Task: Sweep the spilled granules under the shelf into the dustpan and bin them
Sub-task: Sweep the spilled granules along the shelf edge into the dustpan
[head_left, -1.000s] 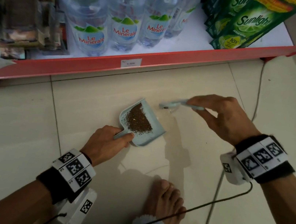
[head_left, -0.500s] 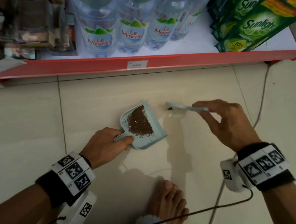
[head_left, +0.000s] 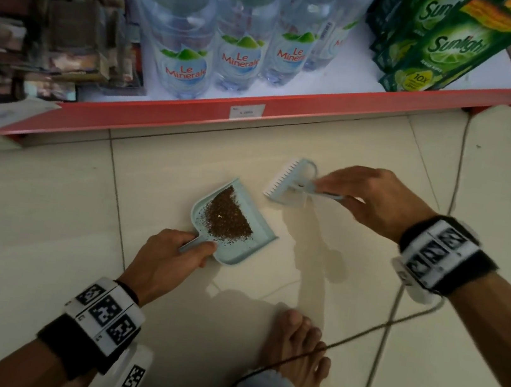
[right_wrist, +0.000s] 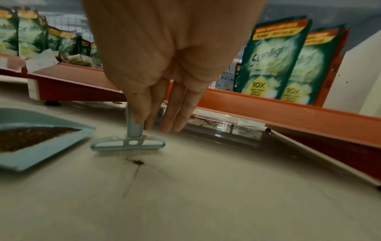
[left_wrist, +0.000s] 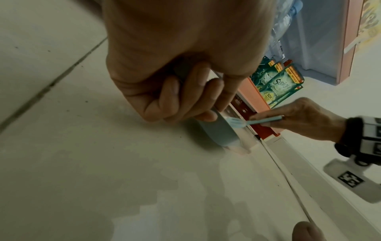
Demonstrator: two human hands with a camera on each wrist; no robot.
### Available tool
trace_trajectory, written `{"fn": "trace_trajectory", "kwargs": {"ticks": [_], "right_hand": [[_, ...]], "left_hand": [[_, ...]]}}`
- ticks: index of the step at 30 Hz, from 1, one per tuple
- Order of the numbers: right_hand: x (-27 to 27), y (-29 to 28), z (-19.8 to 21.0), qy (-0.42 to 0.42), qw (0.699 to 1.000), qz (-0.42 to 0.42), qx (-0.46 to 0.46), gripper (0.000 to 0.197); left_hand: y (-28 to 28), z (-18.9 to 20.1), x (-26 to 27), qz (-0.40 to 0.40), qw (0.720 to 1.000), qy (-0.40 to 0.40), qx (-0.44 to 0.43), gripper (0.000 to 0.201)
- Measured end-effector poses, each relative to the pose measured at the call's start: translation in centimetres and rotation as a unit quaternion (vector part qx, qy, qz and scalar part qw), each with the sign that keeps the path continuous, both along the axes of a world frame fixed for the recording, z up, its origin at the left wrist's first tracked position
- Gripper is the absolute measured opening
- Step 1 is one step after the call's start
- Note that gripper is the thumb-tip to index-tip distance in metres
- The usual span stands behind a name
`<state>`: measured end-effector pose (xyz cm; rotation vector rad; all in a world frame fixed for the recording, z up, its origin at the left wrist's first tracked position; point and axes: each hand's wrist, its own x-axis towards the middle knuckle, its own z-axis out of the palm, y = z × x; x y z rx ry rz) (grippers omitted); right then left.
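At centre frame, a person's left hand (head_left: 172, 255) curls its fingers (left_wrist: 191, 91) around the handle of a pale blue dustpan (head_left: 240, 250) resting on the tiled floor (head_left: 27, 225), a heap of brown granules (head_left: 228, 214) gathered inside it. Just right of the pan, the right hand (head_left: 375, 201) pinches the handle of a small matching brush (head_left: 289, 180), its bristles on the floor beside a few stray granules (right_wrist: 137, 161). The red shelf (head_left: 293, 106) crosses the upper frame, holding 3 labelled water bottles (head_left: 238, 55) and green detergent pouches (head_left: 442, 45).
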<state>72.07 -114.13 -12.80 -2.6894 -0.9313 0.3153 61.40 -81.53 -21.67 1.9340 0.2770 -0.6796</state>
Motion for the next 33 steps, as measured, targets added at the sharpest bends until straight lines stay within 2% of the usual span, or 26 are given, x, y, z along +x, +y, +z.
{"fn": "trace_trajectory", "kwargs": {"ticks": [4, 8, 10, 14, 17, 20, 23, 25, 33], "right_hand": [[-1.8, -3.2, 1.1, -0.004, 0.999, -0.021, -0.024, 0.029], [-2.5, -3.3, 1.5, -0.049, 0.984, -0.152, 0.076, 0.023], [-2.5, -2.8, 1.2, -0.057, 0.96, -0.23, 0.148, 0.018], [-2.4, -0.7, 0.1, 0.004, 0.886, -0.362, 0.29, 0.015], [-2.2, 0.8, -1.1, 0.064, 0.867, -0.386, 0.309, 0.011], [-1.7, 1.4, -2.2, 0.097, 0.874, -0.388, 0.276, 0.009], [-0.9, 0.7, -2.5, 0.025, 0.905, -0.376, 0.197, 0.014], [-0.4, -0.3, -2.0, -0.01, 0.906, -0.381, 0.181, 0.014], [-0.5, -3.7, 0.8, -0.027, 0.857, -0.439, 0.269, 0.011]], "left_hand": [[-0.4, 0.0, 0.3, 0.007, 1.0, 0.006, -0.004, 0.038], [-1.1, 0.2, 0.9, -0.015, 1.0, -0.006, 0.005, 0.037], [-1.5, 0.3, 1.2, -0.022, 1.0, -0.011, 0.004, 0.038], [-2.0, 0.6, 1.6, -0.027, 0.999, -0.016, 0.008, 0.038], [-1.9, 0.6, 1.4, -0.023, 1.0, -0.015, 0.011, 0.037], [-1.6, 0.4, 1.2, -0.018, 1.0, -0.009, 0.019, 0.038], [-1.5, 0.3, 1.1, -0.014, 1.0, -0.008, 0.017, 0.04], [-1.5, 0.4, 1.2, -0.014, 1.0, -0.009, 0.016, 0.04], [-2.1, 0.8, 1.7, -0.023, 1.0, -0.006, 0.008, 0.036]]}}
